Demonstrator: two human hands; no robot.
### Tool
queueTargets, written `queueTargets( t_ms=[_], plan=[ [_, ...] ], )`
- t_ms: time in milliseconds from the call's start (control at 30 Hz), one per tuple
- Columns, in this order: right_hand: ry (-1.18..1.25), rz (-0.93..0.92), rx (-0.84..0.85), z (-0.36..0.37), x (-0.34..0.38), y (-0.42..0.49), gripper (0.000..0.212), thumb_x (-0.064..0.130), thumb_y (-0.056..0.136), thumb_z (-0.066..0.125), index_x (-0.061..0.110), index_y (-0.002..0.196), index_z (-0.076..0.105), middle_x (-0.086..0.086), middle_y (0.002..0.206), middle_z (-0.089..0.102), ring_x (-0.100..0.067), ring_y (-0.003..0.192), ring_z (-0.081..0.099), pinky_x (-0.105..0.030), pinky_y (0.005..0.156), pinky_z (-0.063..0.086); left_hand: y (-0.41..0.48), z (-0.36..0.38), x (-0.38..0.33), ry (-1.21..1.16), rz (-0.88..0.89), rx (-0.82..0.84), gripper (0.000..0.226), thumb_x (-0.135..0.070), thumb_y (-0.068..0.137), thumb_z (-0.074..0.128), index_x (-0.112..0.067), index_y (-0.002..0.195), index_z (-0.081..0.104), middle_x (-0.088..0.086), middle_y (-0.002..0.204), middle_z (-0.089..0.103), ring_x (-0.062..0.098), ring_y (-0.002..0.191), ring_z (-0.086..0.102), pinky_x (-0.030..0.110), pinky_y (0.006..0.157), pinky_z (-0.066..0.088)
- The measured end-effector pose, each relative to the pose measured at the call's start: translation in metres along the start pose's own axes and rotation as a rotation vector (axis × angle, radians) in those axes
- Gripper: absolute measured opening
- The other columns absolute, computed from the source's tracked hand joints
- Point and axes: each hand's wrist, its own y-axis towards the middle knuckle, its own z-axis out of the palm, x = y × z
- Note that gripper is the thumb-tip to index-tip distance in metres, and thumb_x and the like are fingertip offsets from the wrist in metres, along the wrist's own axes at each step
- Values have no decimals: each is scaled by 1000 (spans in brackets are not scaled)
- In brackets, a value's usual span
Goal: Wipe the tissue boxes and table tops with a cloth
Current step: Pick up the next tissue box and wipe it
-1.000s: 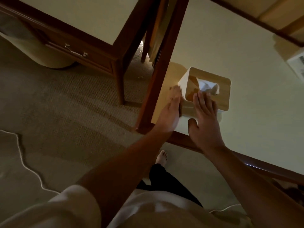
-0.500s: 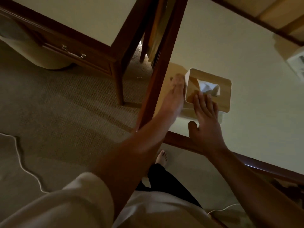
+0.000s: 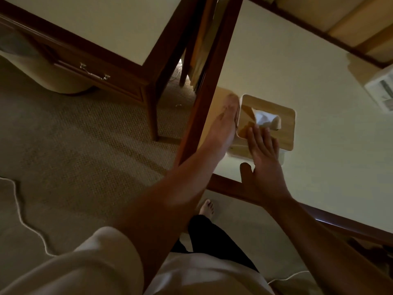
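Tissue box (image 3: pixel 285 124): lid light tan with wood grain, body pale white. Tissue (image 3: pixel 263 119): white. Table top (image 3: pixel 314 77): cream, edged in dark red-brown wood. Carpet (image 3: pixel 85 135): dull beige-brown, fine woven dot pattern. Sleeve (image 3: pixel 89 265): cream. Trouser leg (image 3: pixel 212 237): black. Cord (image 3: pixel 19 209): white.

Cream sleeve (image 3: pixel 95 262); black trousers (image 3: pixel 214 241); bare foot (image 3: pixel 207 208)

The left hand (image 3: pixel 223 124) slides forward along the left side of the box (image 3: pixel 282 116). A second ago its fingertips (image 3: pixel 231 100) lay by the near left corner; now they reach the far left corner. The arm stretches out further, and more of the pale sleeve (image 3: pixel 89 262) shows.
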Motion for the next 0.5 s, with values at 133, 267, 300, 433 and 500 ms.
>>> queueTargets(
  t_ms=[133, 267, 300, 433, 500],
  plan=[
    [52, -2, -17, 0, -1, 0, 84, 20, 89, 49, 14, 167, 17, -5, 175, 6, -26, 162, -8, -50, 131, -3, -36, 5, 8, -41, 27, 34, 55, -59, 108, 38, -19, 129, 68, -3, 111, 75, 7, 104, 71, 26, 86, 52],
    [53, -17, -65, 2, -2, -2, 77, 16, 94, 56, 8, 164, 25, -9, 173, 16, -28, 162, 1, -55, 131, 6, -87, -13, 58, -60, -1, -32, 56, -59, 109, 38, -15, 125, 69, 7, 95, 74, 26, 114, 57, 44, 101, 32],
    [74, -3, -96, 1, 0, -3, 72, 18, 96, 54, 7, 162, 30, -9, 172, 21, -26, 162, 6, -54, 131, 10, -87, -20, 68, -82, -5, -69, 55, -60, 108, 37, -18, 121, 71, 6, 96, 75, -1, 84, 54, 27, 77, 44],
    [77, 13, -355, 5, 12, -6, 45, 31, 101, 64, -1, 133, 64, -13, 151, 56, -27, 148, 44, -57, 117, 42, -79, -44, 69, -188, -53, -245, 47, -47, 111, 39, -18, 139, 63, 8, 134, 67, 28, 127, 63, 36, 96, 54],
    [66, 59, -387, 9, 21, -10, 47, 41, 96, 75, 2, 120, 65, -14, 139, 62, -33, 138, 51, -57, 104, 53, -77, -54, 63, -145, 0, -285, 45, -46, 112, 37, -22, 144, 57, 3, 137, 63, 22, 127, 61, 23, 86, 55]
  ],
)
